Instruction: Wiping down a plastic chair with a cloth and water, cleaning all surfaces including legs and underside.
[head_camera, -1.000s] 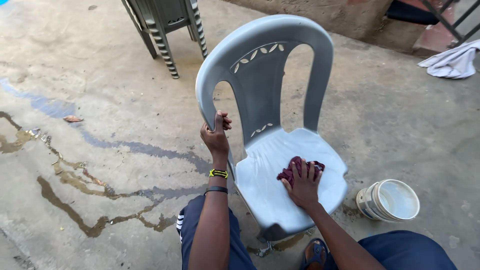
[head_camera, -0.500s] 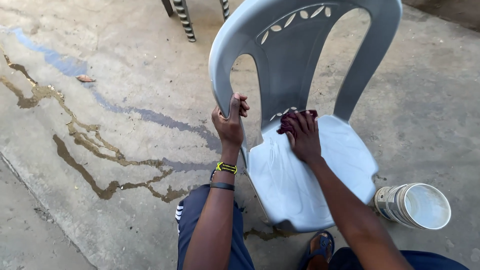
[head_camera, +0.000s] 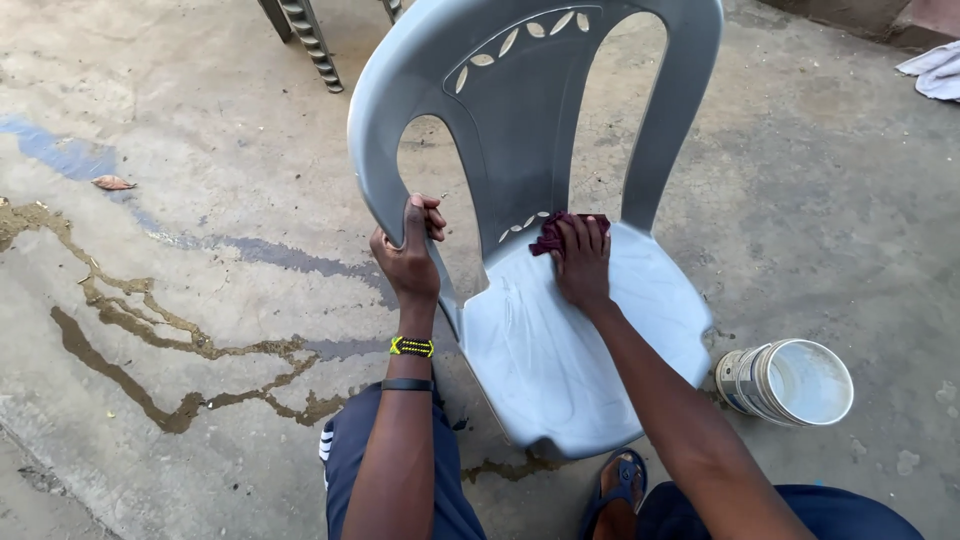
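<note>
A person crouches on a concrete floor (head_camera: 180, 120) over a pale grey plastic chair (head_camera: 560, 330), seen from above through a head-worn camera. The left hand (head_camera: 408, 250) is closed around the lower edge of the chair's backrest frame, fingers curled over the plastic and thumb pointing up along it; a yellow-and-black beaded bracelet (head_camera: 411, 346) and a thin black band (head_camera: 406, 384) circle that wrist. The right hand (head_camera: 582, 262) lies flat, fingers spread and pressed down on a dark maroon cloth (head_camera: 555, 230), which sits bunched at the back of the seat, right where the seat meets the backrest's central slat. The seat surface shows wet streaks. Just beside the chair, on the person's right, a white plastic bucket (head_camera: 785, 382) lies tipped on its side with its open mouth facing the camera. Muddy water trails (head_camera: 140, 330) wind across the floor to the left, near a dry leaf (head_camera: 112, 182). The legs of stacked chairs (head_camera: 310, 40) stand at the top edge, and a white cloth (head_camera: 935, 70) lies at the far right. A sandalled foot (head_camera: 620, 485) shows under the seat's front edge.
</note>
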